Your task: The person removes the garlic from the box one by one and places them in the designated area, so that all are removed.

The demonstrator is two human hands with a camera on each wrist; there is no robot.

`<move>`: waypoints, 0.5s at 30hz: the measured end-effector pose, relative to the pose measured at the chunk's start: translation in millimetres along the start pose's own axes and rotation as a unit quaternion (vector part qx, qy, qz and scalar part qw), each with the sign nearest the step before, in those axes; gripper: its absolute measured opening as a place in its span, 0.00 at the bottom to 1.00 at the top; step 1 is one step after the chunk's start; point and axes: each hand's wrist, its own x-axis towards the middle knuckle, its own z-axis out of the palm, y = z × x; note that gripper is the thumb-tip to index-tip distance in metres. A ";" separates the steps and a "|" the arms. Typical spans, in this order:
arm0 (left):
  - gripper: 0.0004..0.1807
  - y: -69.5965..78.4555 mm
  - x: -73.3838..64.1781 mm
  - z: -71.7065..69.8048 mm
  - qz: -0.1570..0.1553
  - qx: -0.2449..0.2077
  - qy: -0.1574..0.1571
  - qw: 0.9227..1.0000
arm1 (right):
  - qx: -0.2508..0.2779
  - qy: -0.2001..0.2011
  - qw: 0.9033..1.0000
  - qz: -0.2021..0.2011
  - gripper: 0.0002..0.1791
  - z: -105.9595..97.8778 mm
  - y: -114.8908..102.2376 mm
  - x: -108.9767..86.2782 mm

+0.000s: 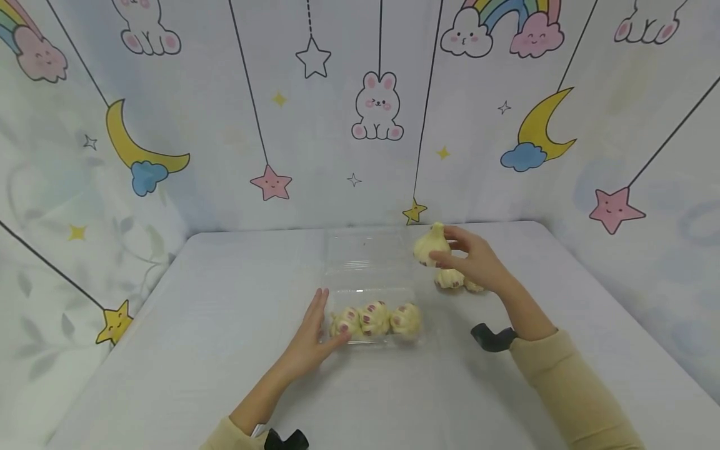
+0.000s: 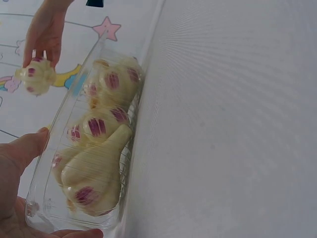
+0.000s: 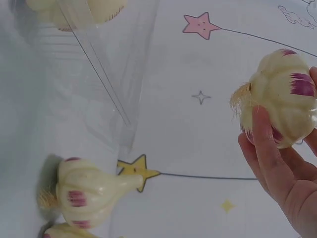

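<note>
My right hand (image 1: 477, 259) holds a garlic bulb (image 1: 430, 247) raised over the far part of the table, right of the box lid. Thumb and fingers pinch its sides; in the right wrist view its root tuft and purple patches show. My left hand (image 1: 305, 342) holds the left end of a clear plastic box (image 1: 371, 290), fingers at the back corner and thumb at the front wall. Three garlic bulbs (image 1: 374, 319) lie in a row in the box. Its clear lid (image 1: 368, 251) is folded back behind it.
Two more garlic bulbs (image 1: 450, 279) lie on the white table (image 1: 236, 281) right of the box, partly behind my right hand. A printed curtain (image 1: 315, 125) with rabbits, stars and moons stands behind the table. Each wrist wears a black strap (image 1: 494, 338).
</note>
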 end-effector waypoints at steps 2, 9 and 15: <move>0.50 0.1 -0.1 0.2 0.000 -0.001 -0.001 1.000 | -0.004 0.003 1.000 0.008 0.38 -3.8 0.7 -1.6; 0.50 1.3 -0.3 0.4 0.000 -0.003 -0.002 1.000 | -0.022 0.023 0.999 0.020 0.38 -14.5 5.7 -9.0; 0.50 0.7 0.0 0.5 -0.001 -0.004 0.000 1.000 | -0.040 0.042 0.998 0.024 0.38 -21.4 11.6 -15.3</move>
